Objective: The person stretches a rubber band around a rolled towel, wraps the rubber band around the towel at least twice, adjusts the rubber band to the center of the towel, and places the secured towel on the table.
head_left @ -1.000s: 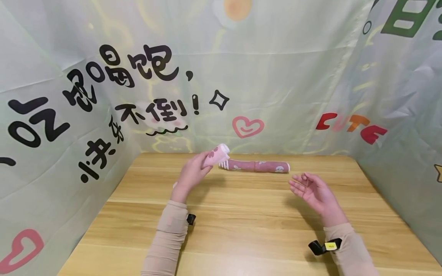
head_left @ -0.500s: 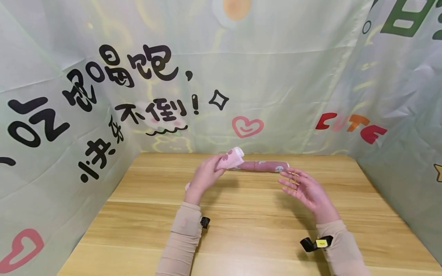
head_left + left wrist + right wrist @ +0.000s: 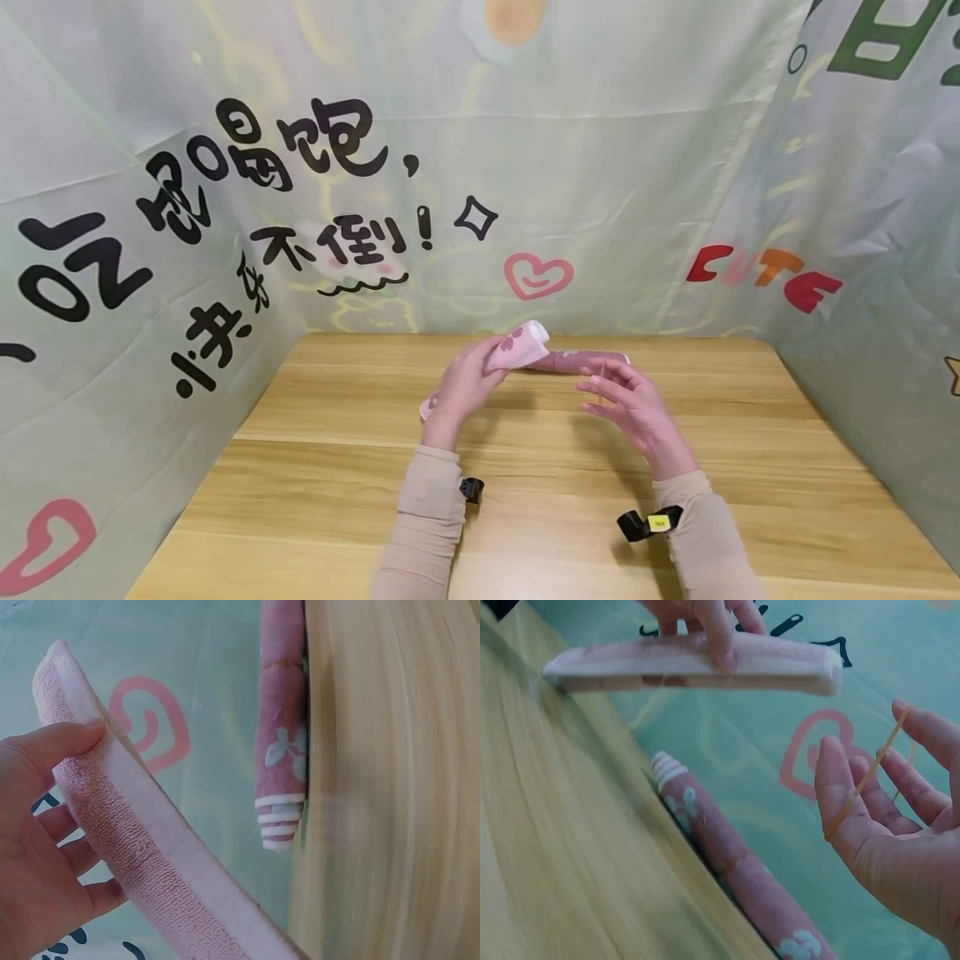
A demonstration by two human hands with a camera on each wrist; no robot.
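Note:
My left hand point(image 3: 465, 387) grips a rolled light-pink towel point(image 3: 516, 347) with darker patches, held tilted above the table. In the left wrist view the thumb lies along the roll's pale edge point(image 3: 180, 817) and the fingers are behind it. My right hand point(image 3: 637, 410) is to the right of the roll and apart from it, fingers spread. A thin yellowish rubber band point(image 3: 868, 774) is stretched around the right thumb and fingers. Behind both hands a mauve rolled towel point(image 3: 735, 862) with pale leaf shapes and a striped end lies on the table, a band around its middle.
The wooden table point(image 3: 315, 500) is bounded by printed cloth walls point(image 3: 637, 183) at the back and both sides. Black wrist cameras point(image 3: 648, 523) sit on both sleeves. The mauve roll lies along the table's back edge.
My left hand has carried the pink towel to the right, partly in front of the mauve roll. My right hand has moved left towards it, the rubber band still stretched on its fingers.

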